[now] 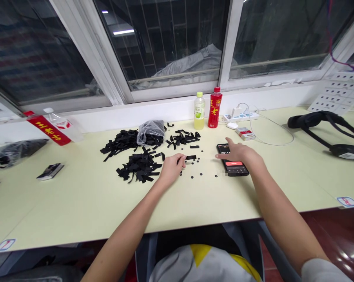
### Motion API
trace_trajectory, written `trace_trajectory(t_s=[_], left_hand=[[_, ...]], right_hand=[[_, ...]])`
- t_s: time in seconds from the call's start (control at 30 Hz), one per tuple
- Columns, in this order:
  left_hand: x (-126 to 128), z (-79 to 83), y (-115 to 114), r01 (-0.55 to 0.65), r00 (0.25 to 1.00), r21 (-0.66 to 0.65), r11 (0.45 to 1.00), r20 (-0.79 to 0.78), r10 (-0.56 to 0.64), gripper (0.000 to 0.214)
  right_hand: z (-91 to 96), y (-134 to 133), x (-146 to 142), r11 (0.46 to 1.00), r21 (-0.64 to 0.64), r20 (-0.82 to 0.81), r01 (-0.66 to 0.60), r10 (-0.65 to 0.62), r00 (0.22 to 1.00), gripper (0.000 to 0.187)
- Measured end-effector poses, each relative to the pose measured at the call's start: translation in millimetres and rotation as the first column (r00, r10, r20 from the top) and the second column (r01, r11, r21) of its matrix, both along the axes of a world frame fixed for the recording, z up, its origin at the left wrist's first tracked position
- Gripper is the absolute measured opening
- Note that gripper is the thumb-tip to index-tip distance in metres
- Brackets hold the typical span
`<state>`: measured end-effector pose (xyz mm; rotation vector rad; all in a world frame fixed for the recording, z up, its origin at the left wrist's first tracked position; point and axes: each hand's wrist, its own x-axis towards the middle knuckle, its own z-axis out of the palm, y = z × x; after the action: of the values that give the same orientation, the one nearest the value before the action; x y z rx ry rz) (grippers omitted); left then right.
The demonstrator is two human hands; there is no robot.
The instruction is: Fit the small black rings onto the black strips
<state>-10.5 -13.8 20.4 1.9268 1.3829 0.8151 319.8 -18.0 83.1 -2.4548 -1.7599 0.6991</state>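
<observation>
My left hand (171,169) is closed over the table, its thumb and fingertips pinching a short black fabric strip (191,157) that sticks out to the right. Small black round pieces (201,174) lie scattered around those fingertips. Spread above a phone (237,168) with a lit screen, my right hand (240,152) has its fingers apart and grips nothing; whether it touches the phone I cannot tell. Left of my left hand sits a pile of black strips (139,167). Behind it are another pile (122,141), a clear plastic bag (151,132) and a looser group of strips (184,138).
Along the window wall stand a yellow-green drink bottle (199,111), a red bottle (215,107) and a power strip (247,116) with a white cable. A small red-and-white box (245,134) lies behind the phone. A black headset (332,135) rests at right, a small dark box (50,171) at left.
</observation>
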Motion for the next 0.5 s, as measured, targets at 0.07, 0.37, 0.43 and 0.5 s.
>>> trace_trajectory(t_s=[0.07, 0.37, 0.43, 0.5], left_hand=[[0.5, 0.8, -0.4, -0.003, 1.000, -0.005, 1.000, -0.011, 0.002, 0.043], [-3.5, -9.6, 7.7, 0.011, 0.998, 0.050, 0.999, 0.062, -0.014, 0.032], [-4.2, -13.0, 10.5, 0.005, 0.993, 0.041, 0.999, 0.119, -0.009, 0.025], [-4.4, -16.1, 12.8, -0.005, 0.982, 0.017, 1.000, 0.187, 0.002, 0.022]], right_hand=[[-1.3, -0.9, -14.0, 0.999, -0.015, 0.076, -0.037, 0.038, 0.996, 0.157], [-29.2, 20.8, 8.4, 0.986, 0.168, 0.110, 0.002, -0.021, 0.994, 0.140], [-36.7, 25.4, 11.6, 0.968, 0.250, 0.130, -0.002, -0.031, 0.991, 0.120], [-42.0, 28.6, 10.6, 0.927, 0.371, 0.146, -0.051, -0.004, 0.989, 0.096]])
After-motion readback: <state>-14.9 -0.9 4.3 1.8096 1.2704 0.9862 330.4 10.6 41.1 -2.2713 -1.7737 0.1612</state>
